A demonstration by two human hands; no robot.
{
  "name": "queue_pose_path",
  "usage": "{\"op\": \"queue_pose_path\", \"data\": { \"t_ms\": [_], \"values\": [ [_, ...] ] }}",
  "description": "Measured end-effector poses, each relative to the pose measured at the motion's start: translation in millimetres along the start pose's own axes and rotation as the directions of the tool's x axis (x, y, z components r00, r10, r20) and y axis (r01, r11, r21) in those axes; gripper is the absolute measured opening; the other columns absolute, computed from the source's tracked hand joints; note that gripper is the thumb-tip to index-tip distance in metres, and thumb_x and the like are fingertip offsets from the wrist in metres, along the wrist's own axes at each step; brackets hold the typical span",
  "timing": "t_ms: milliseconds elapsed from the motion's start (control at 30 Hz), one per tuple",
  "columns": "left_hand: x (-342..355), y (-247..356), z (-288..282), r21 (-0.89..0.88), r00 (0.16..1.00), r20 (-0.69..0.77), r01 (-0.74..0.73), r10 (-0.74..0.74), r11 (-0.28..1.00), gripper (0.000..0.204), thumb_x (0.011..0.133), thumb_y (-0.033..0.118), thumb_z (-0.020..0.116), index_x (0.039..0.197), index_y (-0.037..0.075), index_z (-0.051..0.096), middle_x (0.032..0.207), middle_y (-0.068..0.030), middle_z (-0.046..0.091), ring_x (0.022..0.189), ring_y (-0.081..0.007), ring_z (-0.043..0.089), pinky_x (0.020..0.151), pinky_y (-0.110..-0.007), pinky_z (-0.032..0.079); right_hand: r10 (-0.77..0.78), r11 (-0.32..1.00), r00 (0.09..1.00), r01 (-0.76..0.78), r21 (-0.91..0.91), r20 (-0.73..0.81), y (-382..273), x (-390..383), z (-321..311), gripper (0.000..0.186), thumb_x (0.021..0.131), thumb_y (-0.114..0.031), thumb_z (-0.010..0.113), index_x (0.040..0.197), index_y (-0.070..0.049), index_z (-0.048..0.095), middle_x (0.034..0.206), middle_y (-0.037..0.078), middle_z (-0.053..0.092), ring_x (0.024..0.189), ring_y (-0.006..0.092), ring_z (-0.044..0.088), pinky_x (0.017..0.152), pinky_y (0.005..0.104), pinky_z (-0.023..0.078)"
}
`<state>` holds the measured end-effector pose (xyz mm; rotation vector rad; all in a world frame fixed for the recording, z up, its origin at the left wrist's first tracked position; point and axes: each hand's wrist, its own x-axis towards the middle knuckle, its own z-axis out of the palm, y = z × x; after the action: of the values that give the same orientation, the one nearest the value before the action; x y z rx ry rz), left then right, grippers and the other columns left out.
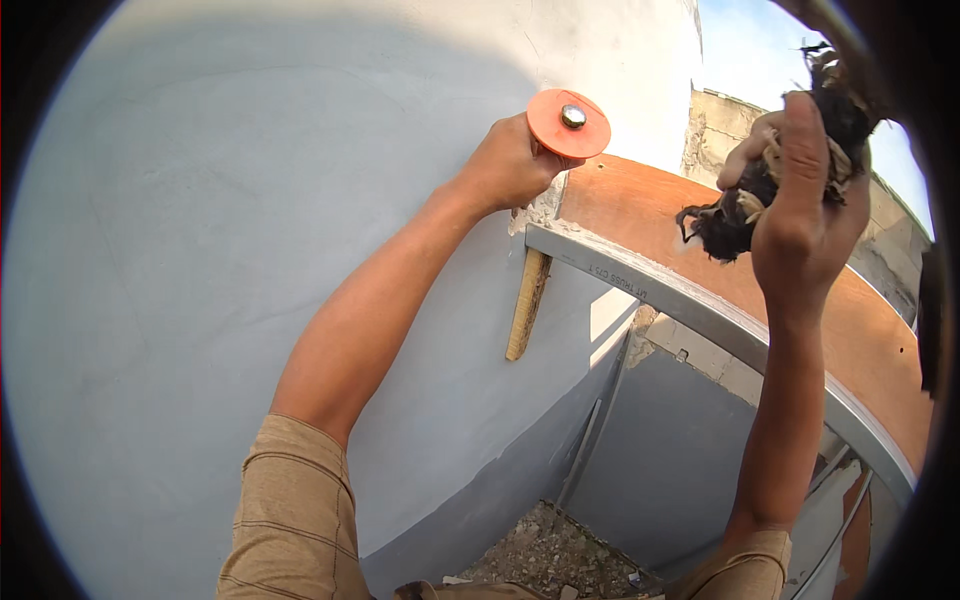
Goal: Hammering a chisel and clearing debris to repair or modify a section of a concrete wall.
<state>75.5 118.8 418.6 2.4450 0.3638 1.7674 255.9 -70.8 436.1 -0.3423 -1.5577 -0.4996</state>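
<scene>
My left hand (510, 165) is closed around a chisel with a round orange hand guard (548, 122); its shiny metal striking end (573, 116) points toward me. The chisel's tip is hidden behind my hand, by the plastered wall near a broken patch (543, 212). Raised at the upper right, my right hand (805, 215) grips a frayed bundle of black and tan strips (735, 222). The strips stick out on both sides of my fingers. Whether they are wrapped round a handle I cannot tell; a dark, blurred shape (850, 40) lies just above at the picture's rim.
A smooth grey-white wall (200, 250) fills the left. From below my left hand a metal channel (680, 295) runs right, along a brown board (640, 200). A wooden piece (527, 305) juts down beneath it. Far below lies rubble-strewn ground (550, 550); a block wall (720, 130) stands behind.
</scene>
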Motion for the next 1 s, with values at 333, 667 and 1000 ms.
{"op": "queue_pose_path", "data": {
  "t_ms": [333, 667, 1000],
  "values": [
    [-24.4, -6.6, 2.7, 0.072, 0.999, 0.037, -0.004, 0.001, 0.997, 0.027, 0.084, 0.011, 0.065, 0.109, 0.005, 0.061, 0.102, -0.0148, 0.068, 0.095, -0.0316, 0.064, 0.083, -0.037, 0.051, 0.122, 0.975, 0.987, -0.100, -0.196, 0.102, -56.1, 24.2, -24.7, 0.034, 0.091, -0.029, 0.065, 0.104, 0.002, 0.061, 0.074, 0.008, 0.060, 0.056, 0.0119, 0.060, 0.051, 0.0243, 0.049],
    [-35.2, 2.6, 2.6, 0.088, 0.999, -0.001, -0.046, 0.046, 0.995, 0.032, 0.084, 0.013, 0.066, 0.114, 0.007, 0.059, 0.107, -0.0144, 0.067, 0.099, -0.0331, 0.062, 0.086, -0.039, 0.050, 0.388, 0.917, 0.862, -0.327, -0.228, 0.327, -21.3, -38.6, -0.2, 0.033, 0.093, -0.029, 0.064, 0.099, 0.003, 0.059, 0.067, 0.002, 0.055, 0.058, 0.0072, 0.052, 0.052, 0.0237, 0.041],
    [-36.3, -6.5, 19.9, 0.047, 0.994, 0.031, -0.101, 0.100, 0.994, 0.032, 0.083, 0.015, 0.067, 0.114, 0.008, 0.059, 0.107, -0.0139, 0.067, 0.099, -0.0326, 0.062, 0.086, -0.039, 0.050, 0.405, 0.867, 0.837, -0.224, -0.445, 0.368, -27.6, -57.7, 32.6, 0.025, 0.090, -0.017, 0.063, 0.099, 0.004, 0.054, 0.080, 0.013, 0.062, 0.071, 0.0208, 0.060, 0.069, 0.0335, 0.048]
  ]
}}
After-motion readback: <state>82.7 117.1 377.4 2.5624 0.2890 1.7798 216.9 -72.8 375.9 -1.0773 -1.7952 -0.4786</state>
